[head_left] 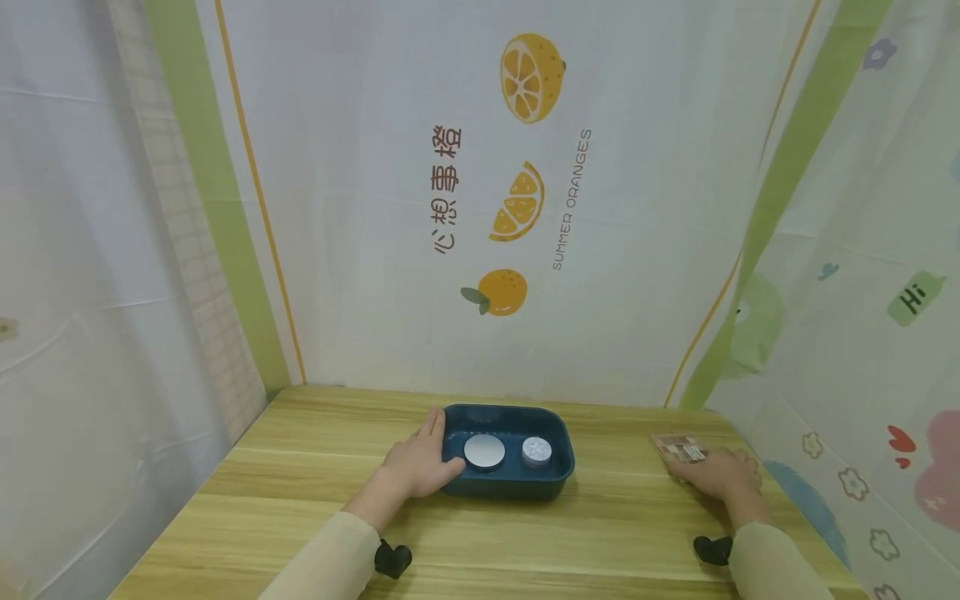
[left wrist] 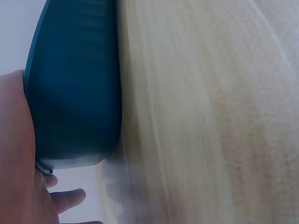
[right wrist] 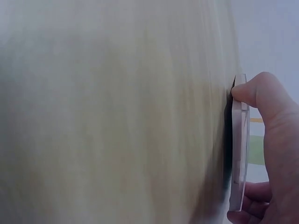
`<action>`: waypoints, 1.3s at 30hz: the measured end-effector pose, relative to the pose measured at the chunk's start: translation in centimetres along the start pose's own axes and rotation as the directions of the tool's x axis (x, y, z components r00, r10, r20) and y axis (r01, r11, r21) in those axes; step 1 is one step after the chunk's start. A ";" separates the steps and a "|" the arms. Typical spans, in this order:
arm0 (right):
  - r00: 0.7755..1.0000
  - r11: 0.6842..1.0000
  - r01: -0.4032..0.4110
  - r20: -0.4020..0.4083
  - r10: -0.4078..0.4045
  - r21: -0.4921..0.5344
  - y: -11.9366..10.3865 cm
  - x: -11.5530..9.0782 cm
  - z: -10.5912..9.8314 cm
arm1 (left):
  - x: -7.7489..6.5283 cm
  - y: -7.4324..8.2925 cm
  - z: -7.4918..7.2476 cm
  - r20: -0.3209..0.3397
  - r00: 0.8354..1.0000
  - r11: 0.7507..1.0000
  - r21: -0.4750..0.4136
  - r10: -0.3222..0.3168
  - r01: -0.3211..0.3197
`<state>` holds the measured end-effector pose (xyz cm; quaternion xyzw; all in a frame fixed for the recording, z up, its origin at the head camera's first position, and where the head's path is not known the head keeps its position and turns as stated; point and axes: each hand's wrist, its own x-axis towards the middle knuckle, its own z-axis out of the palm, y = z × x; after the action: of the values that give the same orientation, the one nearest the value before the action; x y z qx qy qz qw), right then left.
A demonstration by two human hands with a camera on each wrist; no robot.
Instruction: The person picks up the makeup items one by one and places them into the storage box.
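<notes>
A dark blue rectangular tub [head_left: 504, 486] stands on the table. Inside it lie a round white-topped compact [head_left: 484, 451] and, to the right, a smaller round case [head_left: 536, 451] with a star pattern on its lid. My left hand [head_left: 420, 460] rests against the tub's left end, touching the rim, with fingers extended in the left wrist view. Over at the right, my right hand [head_left: 720, 472] holds a thin flat eyeshadow palette [head_left: 677, 447] with a clear cover and brownish squares. The right wrist view shows the palette [right wrist: 239, 154] edge-on, held by its ends between thumb and fingers.
The wood-grain table [head_left: 315, 475] runs back to a white curtain [head_left: 390, 333] printed with oranges. More patterned curtain [head_left: 847, 417] hangs along the right edge. A strip of table lies between the tub and the palette.
</notes>
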<state>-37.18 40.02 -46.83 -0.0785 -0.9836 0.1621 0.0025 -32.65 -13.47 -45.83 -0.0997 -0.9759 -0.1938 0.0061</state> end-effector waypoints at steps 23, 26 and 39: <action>0.992 0.987 0.125 0.002 -0.125 -0.105 -2.0 0.3 -0.9 | 0.0 0.1 -0.1 -0.001 1.000 1.000 0.011 0.001 -0.001; 0.989 0.984 0.146 -0.004 -0.147 -0.099 -2.6 0.2 -1.0 | -0.1 0.1 -0.1 -0.001 1.000 1.000 0.007 -0.001 0.001; 0.967 0.972 0.221 -0.116 -0.229 -0.079 -5.2 0.6 -0.9 | 0.0 0.0 0.0 -0.003 1.000 1.000 0.003 -0.003 0.003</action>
<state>-38.50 35.57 -44.30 0.0236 -0.9889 0.1234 0.0795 -32.60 -13.47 -45.80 -0.0978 -0.9764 -0.1925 0.0073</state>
